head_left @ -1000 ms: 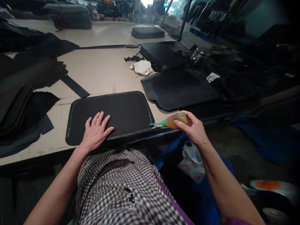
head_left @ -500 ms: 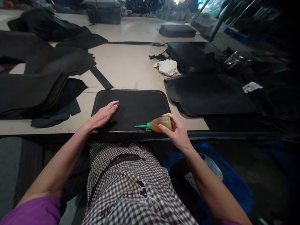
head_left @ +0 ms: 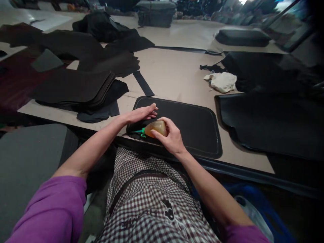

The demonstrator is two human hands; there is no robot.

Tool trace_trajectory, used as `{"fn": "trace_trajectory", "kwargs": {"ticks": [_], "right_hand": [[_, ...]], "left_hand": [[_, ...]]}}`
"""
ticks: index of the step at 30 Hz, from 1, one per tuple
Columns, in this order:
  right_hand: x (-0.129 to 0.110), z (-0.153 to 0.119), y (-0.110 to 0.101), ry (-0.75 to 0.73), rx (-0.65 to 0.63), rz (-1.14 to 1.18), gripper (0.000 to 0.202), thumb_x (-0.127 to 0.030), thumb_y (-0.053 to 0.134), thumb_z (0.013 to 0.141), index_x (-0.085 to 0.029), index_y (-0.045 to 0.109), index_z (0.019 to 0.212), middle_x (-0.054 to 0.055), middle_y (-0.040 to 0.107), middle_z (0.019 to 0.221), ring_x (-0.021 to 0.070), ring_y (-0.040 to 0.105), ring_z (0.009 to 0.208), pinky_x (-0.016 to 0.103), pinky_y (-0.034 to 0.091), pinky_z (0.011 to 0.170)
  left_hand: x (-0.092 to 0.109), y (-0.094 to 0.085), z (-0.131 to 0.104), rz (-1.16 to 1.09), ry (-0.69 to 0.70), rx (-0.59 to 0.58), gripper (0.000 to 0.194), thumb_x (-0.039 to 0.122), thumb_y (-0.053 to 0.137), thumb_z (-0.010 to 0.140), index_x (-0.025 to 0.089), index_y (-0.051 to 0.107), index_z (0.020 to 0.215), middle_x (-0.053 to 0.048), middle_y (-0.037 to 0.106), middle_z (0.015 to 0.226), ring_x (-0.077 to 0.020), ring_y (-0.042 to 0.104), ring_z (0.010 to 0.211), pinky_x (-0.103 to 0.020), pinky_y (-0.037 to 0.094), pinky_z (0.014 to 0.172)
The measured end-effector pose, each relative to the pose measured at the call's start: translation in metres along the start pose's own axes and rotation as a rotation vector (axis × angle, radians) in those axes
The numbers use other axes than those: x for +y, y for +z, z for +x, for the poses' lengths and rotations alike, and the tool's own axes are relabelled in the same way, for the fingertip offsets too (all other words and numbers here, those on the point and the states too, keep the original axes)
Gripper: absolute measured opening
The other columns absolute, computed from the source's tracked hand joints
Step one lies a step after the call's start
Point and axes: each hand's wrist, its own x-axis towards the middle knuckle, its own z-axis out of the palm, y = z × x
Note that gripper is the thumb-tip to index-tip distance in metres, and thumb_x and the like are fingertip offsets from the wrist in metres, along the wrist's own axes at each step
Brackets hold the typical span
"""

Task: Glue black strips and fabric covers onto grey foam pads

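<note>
A black panel [head_left: 187, 125] with rounded corners and a pale line along its edge lies at the table's front edge. My right hand [head_left: 172, 135] is wrapped round a squeeze bottle [head_left: 157, 128] of amber liquid with a green cap. The bottle is tilted on its side, and its thin green nozzle points left over the panel's front left corner. Just behind the bottle, my left hand [head_left: 144, 113] rests on the panel's left part with its fingers stretched out, holding nothing.
Stacked dark pieces [head_left: 73, 86] lie at the left, with a narrow black strip [head_left: 143, 83] beside them. A crumpled white cloth [head_left: 222, 82] and a large black sheet [head_left: 273, 125] are on the right. Below the table is a blue basket [head_left: 265, 206].
The view has swung left, so the table things appear further right. My right hand has carried the bottle left along the panel's front edge, close to my left hand.
</note>
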Motion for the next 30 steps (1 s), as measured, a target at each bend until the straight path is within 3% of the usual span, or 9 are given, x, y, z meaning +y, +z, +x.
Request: {"fn": "trace_trajectory", "kwargs": {"ticks": [5,10,12,14,17,19,22,26,30], "right_hand": [[-0.005,0.013,0.019,-0.067,0.04,0.001,0.043,-0.053,0.074,0.088,-0.028,0.059,0.119,0.007,0.068,0.116,0.0289,0.066,0.108,0.05,0.056,0.1],[0.001,-0.007,-0.007,0.016,0.125,-0.019,0.044,-0.05,0.077,0.086,-0.027,0.059,0.119,0.007,0.066,0.115,0.0284,0.065,0.106,0.048,0.056,0.098],[0.009,-0.023,-0.032,0.122,0.153,0.089,0.048,-0.05,0.08,0.083,-0.028,0.06,0.12,0.006,0.067,0.114,0.0268,0.066,0.102,0.045,0.058,0.093],[0.019,-0.044,-0.064,0.264,0.202,0.301,0.051,-0.049,0.082,0.08,-0.028,0.06,0.121,0.004,0.068,0.111,0.0241,0.066,0.095,0.038,0.061,0.077],[0.034,-0.084,-0.117,0.399,0.391,0.686,0.052,-0.048,0.081,0.079,-0.028,0.061,0.123,0.005,0.069,0.115,0.0224,0.068,0.09,0.029,0.055,0.058],[0.044,-0.113,-0.15,0.4,0.576,0.88,0.054,-0.043,0.082,0.076,-0.026,0.063,0.123,0.007,0.069,0.12,0.0241,0.069,0.095,0.031,0.058,0.063],[0.062,-0.149,-0.194,0.297,0.854,1.017,0.059,-0.032,0.083,0.068,-0.022,0.067,0.123,0.009,0.069,0.121,0.0264,0.068,0.11,0.038,0.063,0.086],[0.105,-0.179,-0.25,0.077,1.211,1.01,0.06,-0.038,0.083,0.066,-0.026,0.065,0.123,0.006,0.065,0.127,0.0253,0.062,0.122,0.041,0.061,0.092],[0.156,-0.185,-0.305,0.19,1.325,0.536,0.059,-0.041,0.082,0.068,-0.026,0.058,0.12,0.01,0.061,0.13,0.0261,0.064,0.116,0.043,0.059,0.086]], "left_hand": [[0.005,-0.002,0.002,-0.007,-0.021,-0.006,0.094,0.077,0.03,0.099,0.006,0.04,0.159,-0.024,0.053,0.156,-0.0298,0.057,0.14,-0.04,0.047,0.114],[0.007,0.002,0.002,0.047,-0.036,0.016,0.096,0.081,0.03,0.097,0.008,0.042,0.158,-0.024,0.054,0.155,-0.0309,0.057,0.14,-0.042,0.047,0.115],[0.007,0.003,0.001,0.077,-0.024,0.029,0.093,0.081,0.031,0.097,0.011,0.044,0.157,-0.023,0.054,0.155,-0.0313,0.057,0.14,-0.045,0.047,0.116],[0.003,0.003,0.001,0.118,-0.013,0.043,0.09,0.081,0.033,0.096,0.014,0.046,0.156,-0.021,0.055,0.155,-0.0314,0.058,0.139,-0.048,0.047,0.117],[-0.006,0.002,0.005,0.313,-0.014,0.062,0.078,0.077,0.049,0.094,0.025,0.052,0.153,-0.011,0.057,0.156,-0.0307,0.056,0.142,-0.048,0.044,0.121],[-0.013,0.003,0.008,0.45,-0.017,0.099,0.074,0.074,0.06,0.09,0.03,0.055,0.149,-0.007,0.058,0.155,-0.0311,0.056,0.141,-0.048,0.043,0.122],[-0.018,0.008,0.01,0.581,0.036,0.136,0.072,0.073,0.062,0.089,0.029,0.058,0.146,-0.007,0.061,0.151,-0.0319,0.06,0.135,-0.047,0.048,0.117],[-0.008,0.017,0.014,0.774,0.132,0.192,0.067,0.071,0.054,0.093,0.025,0.062,0.141,-0.009,0.068,0.14,-0.0319,0.067,0.122,-0.046,0.054,0.106],[0.017,0.034,0.037,0.955,0.28,0.248,0.055,0.063,0.047,0.099,0.024,0.066,0.134,-0.01,0.07,0.132,-0.0302,0.067,0.118,-0.046,0.054,0.102]]}}
